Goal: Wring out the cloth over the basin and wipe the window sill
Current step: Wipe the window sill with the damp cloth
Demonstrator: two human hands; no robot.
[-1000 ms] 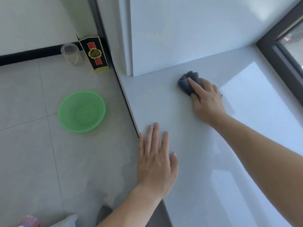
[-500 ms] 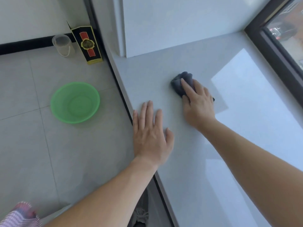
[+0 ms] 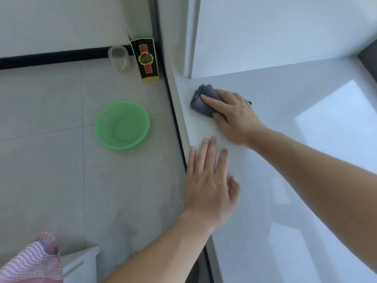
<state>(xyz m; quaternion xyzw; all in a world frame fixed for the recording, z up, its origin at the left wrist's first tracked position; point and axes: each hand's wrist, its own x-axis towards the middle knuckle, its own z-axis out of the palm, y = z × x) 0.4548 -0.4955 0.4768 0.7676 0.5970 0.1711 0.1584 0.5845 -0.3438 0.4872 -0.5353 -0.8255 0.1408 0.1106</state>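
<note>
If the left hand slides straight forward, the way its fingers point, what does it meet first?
Probably the right hand, near its thumb, where it presses the grey cloth onto the window sill. Only bare sill lies between them; the left hand lies flat on it.

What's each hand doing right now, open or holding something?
Left hand: open, flat on the window sill, holding nothing.
Right hand: open, straight fingers pressing the grey cloth onto the sill.
</note>
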